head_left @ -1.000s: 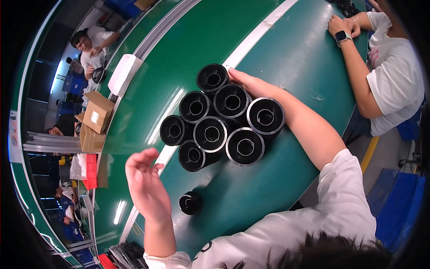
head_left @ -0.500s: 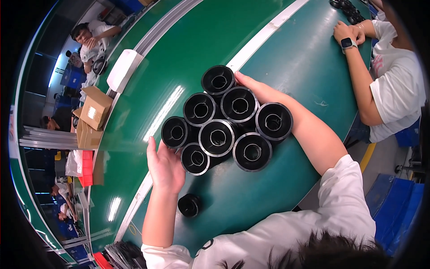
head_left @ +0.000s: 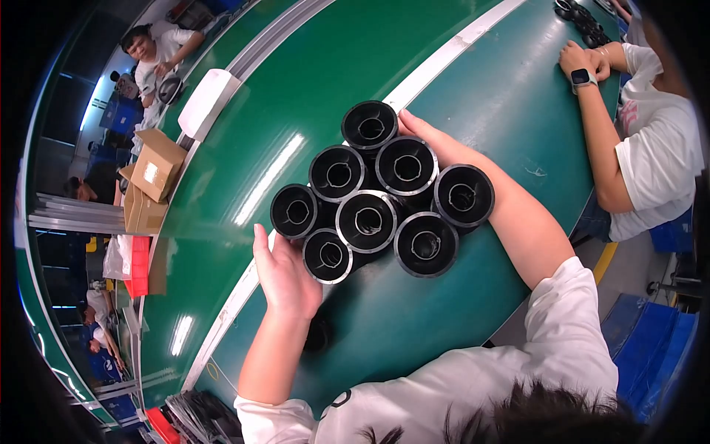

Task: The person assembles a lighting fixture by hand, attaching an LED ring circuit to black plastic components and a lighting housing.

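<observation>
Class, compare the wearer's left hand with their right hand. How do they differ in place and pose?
The left hand is at the lower left of the clustered black hollow cylinders; the right hand is at their upper right.
The left hand shows its palm; the right hand's palm is hidden.
Shared: both hands are bare and close beside the cluster.

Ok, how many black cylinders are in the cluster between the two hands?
8: one black cylinder at the top, two below it, three across the middle, two at the bottom. More may be hidden underneath.
</observation>
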Demonstrator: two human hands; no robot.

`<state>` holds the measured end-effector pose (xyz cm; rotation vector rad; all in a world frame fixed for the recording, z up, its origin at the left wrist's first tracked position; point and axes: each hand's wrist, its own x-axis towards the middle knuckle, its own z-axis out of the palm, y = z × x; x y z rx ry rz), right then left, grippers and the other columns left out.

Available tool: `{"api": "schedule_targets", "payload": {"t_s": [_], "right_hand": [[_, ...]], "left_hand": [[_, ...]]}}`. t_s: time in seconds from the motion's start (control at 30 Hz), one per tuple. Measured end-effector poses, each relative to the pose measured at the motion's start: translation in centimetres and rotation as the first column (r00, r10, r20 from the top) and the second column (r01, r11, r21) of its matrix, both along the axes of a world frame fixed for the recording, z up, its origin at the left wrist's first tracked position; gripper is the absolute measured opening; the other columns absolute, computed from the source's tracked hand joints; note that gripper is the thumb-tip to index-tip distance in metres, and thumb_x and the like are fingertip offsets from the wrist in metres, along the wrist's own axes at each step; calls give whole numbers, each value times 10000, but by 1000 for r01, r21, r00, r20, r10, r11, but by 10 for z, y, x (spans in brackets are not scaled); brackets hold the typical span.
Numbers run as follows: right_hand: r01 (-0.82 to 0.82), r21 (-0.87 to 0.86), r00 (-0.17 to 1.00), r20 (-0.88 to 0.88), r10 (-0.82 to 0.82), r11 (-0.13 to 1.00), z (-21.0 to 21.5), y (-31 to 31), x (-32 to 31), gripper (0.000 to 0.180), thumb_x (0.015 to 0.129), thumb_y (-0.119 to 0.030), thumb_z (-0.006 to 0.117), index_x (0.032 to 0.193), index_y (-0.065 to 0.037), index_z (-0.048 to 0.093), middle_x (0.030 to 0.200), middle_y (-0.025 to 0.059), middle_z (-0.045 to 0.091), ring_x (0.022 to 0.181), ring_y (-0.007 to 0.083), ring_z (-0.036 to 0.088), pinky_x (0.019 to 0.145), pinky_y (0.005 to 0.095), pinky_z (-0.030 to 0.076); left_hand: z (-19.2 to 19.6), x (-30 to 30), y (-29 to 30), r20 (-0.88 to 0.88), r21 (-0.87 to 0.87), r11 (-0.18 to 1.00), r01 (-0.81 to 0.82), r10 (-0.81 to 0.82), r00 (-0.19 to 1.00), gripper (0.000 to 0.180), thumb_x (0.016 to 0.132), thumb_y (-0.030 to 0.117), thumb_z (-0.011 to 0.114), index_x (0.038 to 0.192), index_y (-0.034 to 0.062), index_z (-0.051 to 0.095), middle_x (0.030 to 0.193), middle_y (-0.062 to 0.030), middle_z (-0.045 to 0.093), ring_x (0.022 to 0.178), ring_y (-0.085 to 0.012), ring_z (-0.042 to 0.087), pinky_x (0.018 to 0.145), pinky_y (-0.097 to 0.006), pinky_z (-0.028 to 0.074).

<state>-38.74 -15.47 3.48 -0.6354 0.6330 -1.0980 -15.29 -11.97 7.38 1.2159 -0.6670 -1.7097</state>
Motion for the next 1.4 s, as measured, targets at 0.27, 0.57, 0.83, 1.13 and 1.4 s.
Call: {"api": "schedule_targets", "payload": {"t_s": [0.27,0.57,0.83,1.13,1.4], "right_hand": [[-9,12,999,-34,9,1000,3,1,-5,608,917,-525,326,1358,-107,343,1300,72,460,1168,178,464,989,329,378],[-21,-40,999,-39,19,999,-4,-1,-7,626,917,-524,324,1370,-92,317,1324,79,438,1189,187,448,1003,326,360],[-26,-29,999,-32,25,999,-1,-1,-7,602,924,-508,322,1368,-101,322,1324,65,440,1189,176,447,999,328,361],[-13,22,1000,19,12,1000,-1,4,-4,518,932,-473,347,1297,-114,430,1209,35,536,1077,145,527,926,313,428],[15,40,998,61,-18,999,-4,2,-5,473,932,-462,364,1263,-140,469,1160,17,564,1038,136,546,897,309,447]], "left_hand": [[-7,-4,2,2,63,993,-97,97,995,667,913,549,218,1294,21,364,1239,-139,414,1169,-263,405,1017,-400,309],[-8,-7,24,-79,50,995,-90,93,993,638,924,506,188,1305,20,348,1289,-107,452,1207,-242,393,1043,-416,228],[9,-8,45,-43,100,987,126,-122,992,681,893,565,212,1368,81,277,1418,-78,291,1322,-247,201,1047,-522,56],[8,-12,46,-46,52,980,193,-191,981,646,898,500,344,1376,83,222,1444,-85,225,1339,-252,145,1051,-541,13],[6,-17,50,56,72,990,121,-126,990,537,868,452,420,1303,142,365,1310,-33,393,1229,-215,287,996,-498,179]]}}
